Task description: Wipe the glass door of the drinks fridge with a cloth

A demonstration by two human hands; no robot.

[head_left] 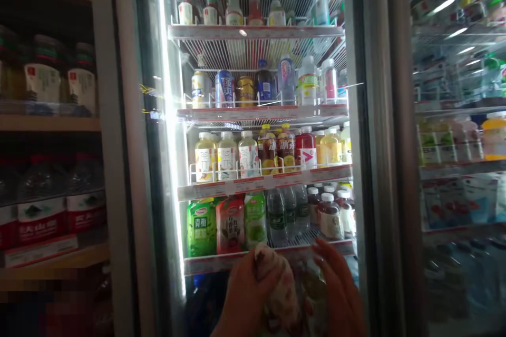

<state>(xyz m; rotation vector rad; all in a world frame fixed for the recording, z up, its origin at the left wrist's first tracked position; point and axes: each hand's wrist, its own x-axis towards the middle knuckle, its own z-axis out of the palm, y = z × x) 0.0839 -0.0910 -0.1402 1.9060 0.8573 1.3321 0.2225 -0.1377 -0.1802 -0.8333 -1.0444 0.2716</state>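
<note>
Low in the view, my left hand (243,295) grips a bottle (276,287) with a pale cap and a mottled label, held tilted in front of the fridge's lowest lit shelf (221,262). My right hand (340,292) is cupped on the other side, against a second, clearer bottle (312,284) that is blurred and hard to make out. Both hands are just below the row of green and red juice bottles (229,224) and the small dark bottles with white caps (330,216).
The drinks fridge has several wire shelves of bottles and cans (245,89). Its glass door (136,158) stands swung out at the left. A steel post (373,147) separates it from a second, closed fridge (458,142). Wooden shelves with jars and water bottles (47,131) are at far left.
</note>
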